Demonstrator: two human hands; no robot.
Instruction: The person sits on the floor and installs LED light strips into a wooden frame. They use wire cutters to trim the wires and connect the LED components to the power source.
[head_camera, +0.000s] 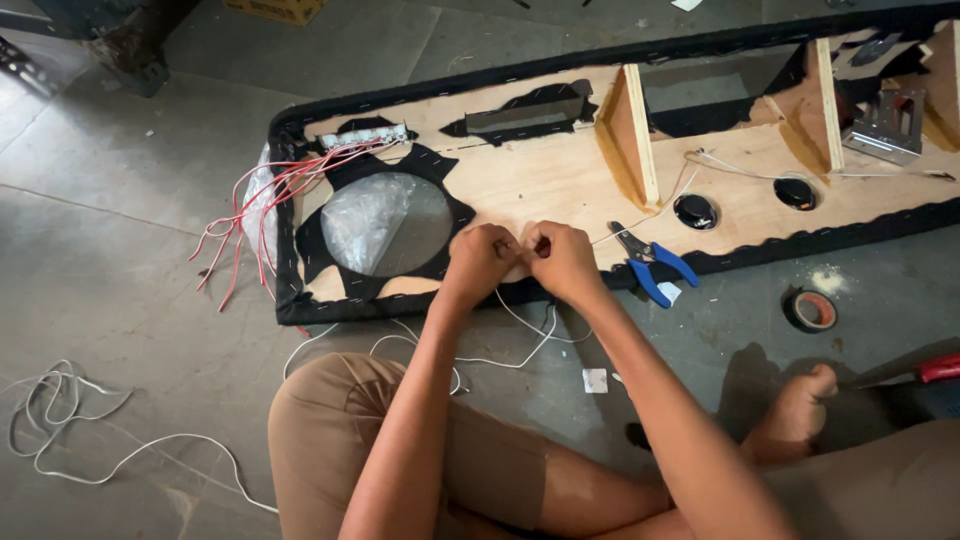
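Floor: grey concrete floor (130, 200), where I sit cross-legged.
Fingers: both sets pinching one white wire (520, 335) between them, pulled taut for working.
Hands: left hand (480, 258) and right hand (562, 257) touching, over the wooden panel (540, 175) edge.
Nearby: blue pliers (652, 262) just beside, within reach; tape roll (811, 309) further right.

Grey concrete floor (120, 180) under me, scuffed, faint joint lines. Dark metal frame (110, 35) at top left, cardboard box (275, 10) beside it. Soft, even light, weak shadows.
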